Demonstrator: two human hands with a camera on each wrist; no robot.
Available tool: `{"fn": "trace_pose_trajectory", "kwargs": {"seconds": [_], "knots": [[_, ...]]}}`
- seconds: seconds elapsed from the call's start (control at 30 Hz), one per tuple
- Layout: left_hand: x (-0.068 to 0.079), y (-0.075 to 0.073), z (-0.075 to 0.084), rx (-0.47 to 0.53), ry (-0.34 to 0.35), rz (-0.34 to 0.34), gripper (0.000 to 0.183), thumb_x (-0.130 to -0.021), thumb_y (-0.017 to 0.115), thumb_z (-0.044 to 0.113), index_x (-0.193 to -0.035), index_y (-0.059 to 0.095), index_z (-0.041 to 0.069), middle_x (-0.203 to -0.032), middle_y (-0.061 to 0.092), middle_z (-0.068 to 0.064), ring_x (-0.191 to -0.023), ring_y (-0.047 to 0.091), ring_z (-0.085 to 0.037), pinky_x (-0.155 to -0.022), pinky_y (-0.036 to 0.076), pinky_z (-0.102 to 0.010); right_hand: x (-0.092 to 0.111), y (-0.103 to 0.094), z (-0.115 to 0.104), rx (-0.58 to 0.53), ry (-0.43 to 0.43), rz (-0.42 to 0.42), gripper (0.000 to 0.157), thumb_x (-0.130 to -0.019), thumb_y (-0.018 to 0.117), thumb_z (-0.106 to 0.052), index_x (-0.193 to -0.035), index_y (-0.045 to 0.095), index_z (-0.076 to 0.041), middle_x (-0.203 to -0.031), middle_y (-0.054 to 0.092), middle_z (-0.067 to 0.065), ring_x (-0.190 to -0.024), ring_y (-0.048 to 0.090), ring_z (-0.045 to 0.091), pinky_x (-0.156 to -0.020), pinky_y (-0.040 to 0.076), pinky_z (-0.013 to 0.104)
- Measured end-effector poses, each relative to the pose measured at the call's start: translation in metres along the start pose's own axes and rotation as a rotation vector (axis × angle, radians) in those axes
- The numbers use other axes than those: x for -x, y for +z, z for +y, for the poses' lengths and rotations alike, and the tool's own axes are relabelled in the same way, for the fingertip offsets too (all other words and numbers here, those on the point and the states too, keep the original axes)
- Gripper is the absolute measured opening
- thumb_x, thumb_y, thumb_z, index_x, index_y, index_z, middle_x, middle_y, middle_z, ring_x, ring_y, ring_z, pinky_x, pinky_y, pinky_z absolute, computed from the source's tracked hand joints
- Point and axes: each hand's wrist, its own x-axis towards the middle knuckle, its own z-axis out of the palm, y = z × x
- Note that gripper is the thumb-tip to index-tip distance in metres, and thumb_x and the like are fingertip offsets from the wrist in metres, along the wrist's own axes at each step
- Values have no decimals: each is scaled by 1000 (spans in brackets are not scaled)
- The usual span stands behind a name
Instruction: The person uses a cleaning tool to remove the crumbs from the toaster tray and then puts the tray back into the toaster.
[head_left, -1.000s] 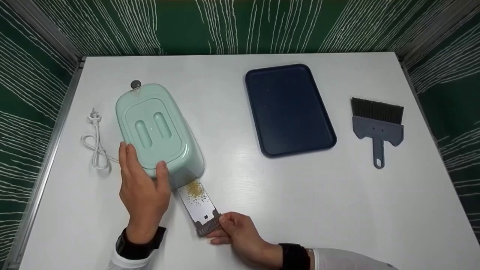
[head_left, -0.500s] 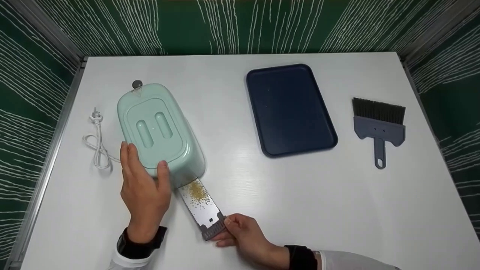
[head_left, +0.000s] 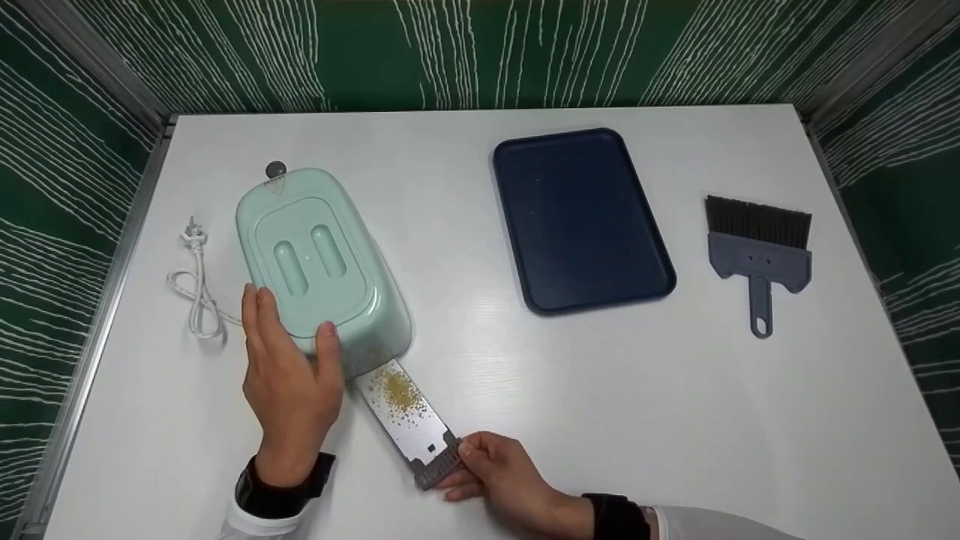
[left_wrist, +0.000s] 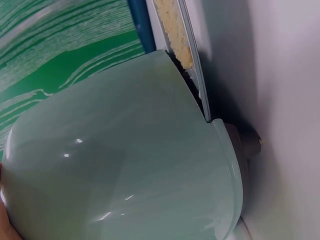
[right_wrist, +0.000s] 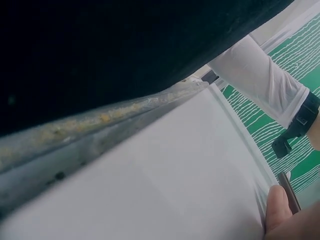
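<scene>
A mint-green toaster (head_left: 352, 300) with two long hollows in its lid lies at the left of the head view. My left hand (head_left: 292, 397) rests on its near left corner, fingers straight along the side and thumb on the front edge. From the toaster's near end sticks out a metal crumb tray (head_left: 420, 436) with yellow crumbs (head_left: 400, 391) on it. My right hand (head_left: 506, 476) pinches its grey handle between thumb and fingers. In the left wrist view, the tray (left_wrist: 197, 65) stands out of the slot; its inner end is hidden inside.
A dark blue tray (head_left: 585, 225) lies right of the toaster. Further right is a grey hand brush (head_left: 757, 255) with black bristles. The toaster's white cord and plug (head_left: 196, 277) lie to its left. Green walls with white streaks surround the white table (head_left: 675, 420).
My right hand has drawn the crumb tray a little further out of the toaster, toward the near right. The left hand stays on the toaster.
</scene>
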Motion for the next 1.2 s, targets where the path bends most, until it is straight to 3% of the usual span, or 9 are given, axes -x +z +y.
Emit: {"fn": "trace_pose_trajectory", "kwargs": {"seconds": [0.57, 1.2], "knots": [[1, -1, 0, 12, -2, 6, 73, -100, 56, 34, -155, 35, -9, -167, 31, -21, -141, 46, -43, -79, 50, -69, 9, -11, -1, 11, 9, -31, 22, -111, 45, -5, -116, 56, 14, -105, 74, 26, -87, 78, 27, -79, 63, 35], [-1, -2, 0, 3, -23, -34, 74, -102, 56, 36, -156, 34, -8, -167, 29, -21, -140, 46, -43, -81, 50, -68, 15, -25, -4, 48, 44, -78, 20, -111, 46, -7, -113, 57, 9, -106, 74, 25, -89, 77, 24, -77, 63, 33]]}}
